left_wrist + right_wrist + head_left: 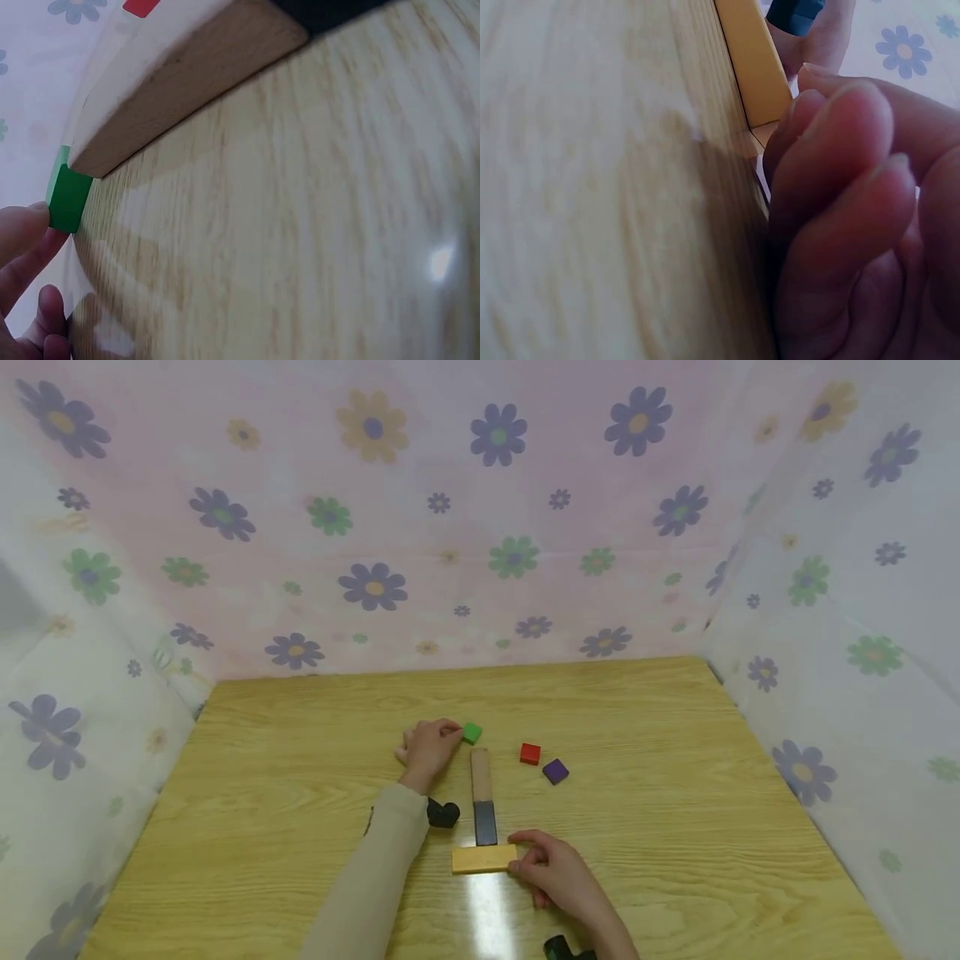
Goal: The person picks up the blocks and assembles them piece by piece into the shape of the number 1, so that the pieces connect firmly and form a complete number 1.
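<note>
My left hand reaches to the far part of the table and pinches a small green block between thumb and finger. Just nearer than it, a plain wooden block lies end to end with a black block. A yellow block lies crosswise at the black block's near end, forming an upside-down T. At the yellow block's right end, my right hand grips it with thumb and index finger. In the left wrist view, the green block stands close by the wooden block's far end.
A red block and a purple block lie right of the wooden block. Black wrist cameras show beside the left wrist and right wrist. Flowered cloth walls the table's back and sides.
</note>
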Action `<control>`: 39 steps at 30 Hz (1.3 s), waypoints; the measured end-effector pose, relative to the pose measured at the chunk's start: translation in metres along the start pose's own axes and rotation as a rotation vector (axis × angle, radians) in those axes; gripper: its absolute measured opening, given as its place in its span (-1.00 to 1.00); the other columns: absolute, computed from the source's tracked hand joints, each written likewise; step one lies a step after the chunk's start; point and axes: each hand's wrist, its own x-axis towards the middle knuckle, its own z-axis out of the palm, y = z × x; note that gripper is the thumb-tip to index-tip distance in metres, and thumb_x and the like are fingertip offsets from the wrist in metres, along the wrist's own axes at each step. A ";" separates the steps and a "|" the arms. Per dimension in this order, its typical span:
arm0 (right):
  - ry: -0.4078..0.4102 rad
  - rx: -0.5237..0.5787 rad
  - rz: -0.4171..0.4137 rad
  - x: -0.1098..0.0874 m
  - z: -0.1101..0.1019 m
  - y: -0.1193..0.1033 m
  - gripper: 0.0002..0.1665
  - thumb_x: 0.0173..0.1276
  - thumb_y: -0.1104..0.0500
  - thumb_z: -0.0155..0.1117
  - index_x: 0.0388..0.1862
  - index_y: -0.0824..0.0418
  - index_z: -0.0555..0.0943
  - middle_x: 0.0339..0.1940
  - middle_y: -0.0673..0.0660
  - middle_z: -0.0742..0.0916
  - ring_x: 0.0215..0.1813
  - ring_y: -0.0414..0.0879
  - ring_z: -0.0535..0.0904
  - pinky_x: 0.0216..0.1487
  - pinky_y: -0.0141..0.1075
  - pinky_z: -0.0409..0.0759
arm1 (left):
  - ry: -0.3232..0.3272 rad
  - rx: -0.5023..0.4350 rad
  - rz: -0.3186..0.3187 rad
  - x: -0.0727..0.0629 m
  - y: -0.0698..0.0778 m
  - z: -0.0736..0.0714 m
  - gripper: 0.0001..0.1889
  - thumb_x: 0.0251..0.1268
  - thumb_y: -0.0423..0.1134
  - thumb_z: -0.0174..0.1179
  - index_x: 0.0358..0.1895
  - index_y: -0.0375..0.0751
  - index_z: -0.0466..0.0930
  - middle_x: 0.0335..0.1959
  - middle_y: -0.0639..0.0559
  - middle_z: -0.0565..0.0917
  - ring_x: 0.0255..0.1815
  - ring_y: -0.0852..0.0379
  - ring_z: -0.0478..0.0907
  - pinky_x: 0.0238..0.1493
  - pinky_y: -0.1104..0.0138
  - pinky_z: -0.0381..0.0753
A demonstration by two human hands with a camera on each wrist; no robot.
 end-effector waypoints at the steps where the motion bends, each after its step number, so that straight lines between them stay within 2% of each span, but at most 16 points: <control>1: 0.000 0.002 0.000 0.000 0.000 0.000 -0.50 0.16 -0.03 0.24 0.07 0.11 0.47 -0.53 0.08 0.60 -0.75 -0.17 0.40 -0.73 -0.31 0.43 | -0.001 0.002 -0.001 0.000 0.000 0.000 -0.84 0.14 0.11 0.09 -0.31 0.28 0.63 -0.16 0.08 0.48 -0.19 -0.07 0.21 -0.19 0.01 -0.04; 11: -0.002 0.016 0.000 0.000 -0.001 0.001 -0.51 0.16 -0.03 0.24 0.06 0.10 0.47 -0.54 0.08 0.59 -0.76 -0.17 0.40 -0.73 -0.30 0.43 | -0.019 0.039 0.006 0.003 0.002 0.004 -0.82 0.13 0.16 0.08 -0.30 0.32 0.63 -0.10 0.02 0.45 -0.17 -0.09 0.21 -0.23 0.01 -0.03; 20: -0.003 0.015 -0.005 0.000 -0.001 -0.001 -0.48 0.15 -0.03 0.26 0.06 0.15 0.47 -0.54 0.08 0.59 -0.76 -0.17 0.40 -0.74 -0.31 0.42 | -0.027 0.040 0.033 0.004 0.005 0.003 -0.82 0.12 0.17 0.09 -0.33 0.32 0.63 -0.17 0.02 0.43 -0.18 -0.11 0.20 -0.22 0.00 -0.05; 31: 0.001 0.009 -0.014 -0.001 -0.001 -0.002 -0.49 0.16 0.02 0.25 0.07 0.17 0.46 -0.55 0.07 0.59 -0.76 -0.18 0.39 -0.74 -0.34 0.41 | -0.060 0.039 0.044 0.004 0.003 0.001 -0.80 0.13 0.17 0.07 -0.30 0.30 0.62 -0.17 0.04 0.41 -0.15 -0.12 0.16 -0.18 -0.01 -0.10; 39: 0.008 0.006 -0.022 -0.010 -0.002 -0.026 -0.54 0.19 0.17 0.23 0.06 0.30 0.45 -0.55 0.12 0.59 -0.76 -0.15 0.40 -0.74 -0.33 0.42 | -0.064 0.058 0.056 0.004 0.004 0.002 -0.79 0.13 0.17 0.08 -0.29 0.27 0.63 -0.16 0.03 0.41 -0.13 -0.12 0.17 -0.17 -0.02 -0.08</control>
